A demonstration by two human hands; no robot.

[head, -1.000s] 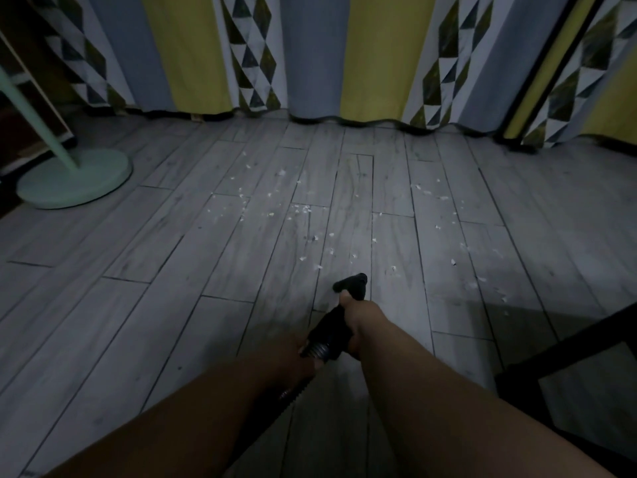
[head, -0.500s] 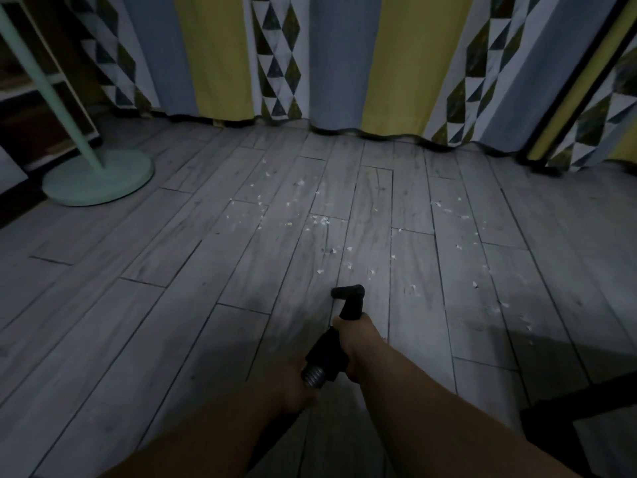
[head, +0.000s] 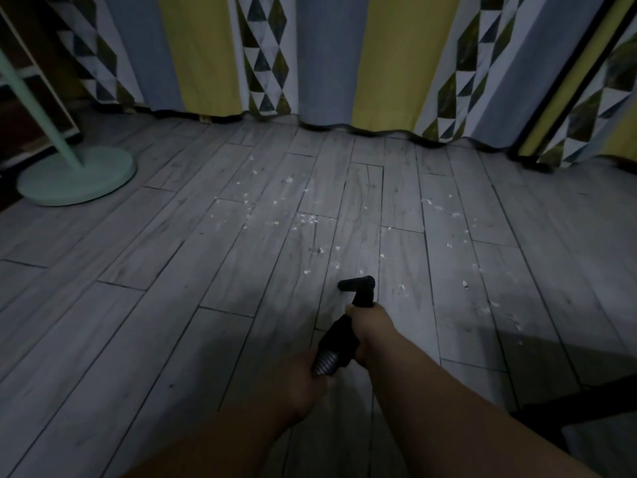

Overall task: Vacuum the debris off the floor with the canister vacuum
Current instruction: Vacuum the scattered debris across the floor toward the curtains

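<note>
Both hands share the vacuum's black wand so one can steer and the other can feed the line. The right hand is wrapped tight around the wand handle, its grip clamped just behind the short nozzle, which bends toward 9 o'clock low over the floor. The left hand is closed on the ribbed hose where it leaves the handle, probably to keep its slack from dragging; the dim light makes the fingers hard to read, but that grip looks fully shut too.

The debris, pale flecks, lies scattered ahead of the nozzle from about 11 to 2 o'clock, with a looser trail running down toward 3 o'clock. Most of it looks unswept, so the task seems to be in its early part. The canister itself is not in view. A pale green round stand base sits at 10 o'clock, and patterned curtains hang across 12 o'clock.
</note>
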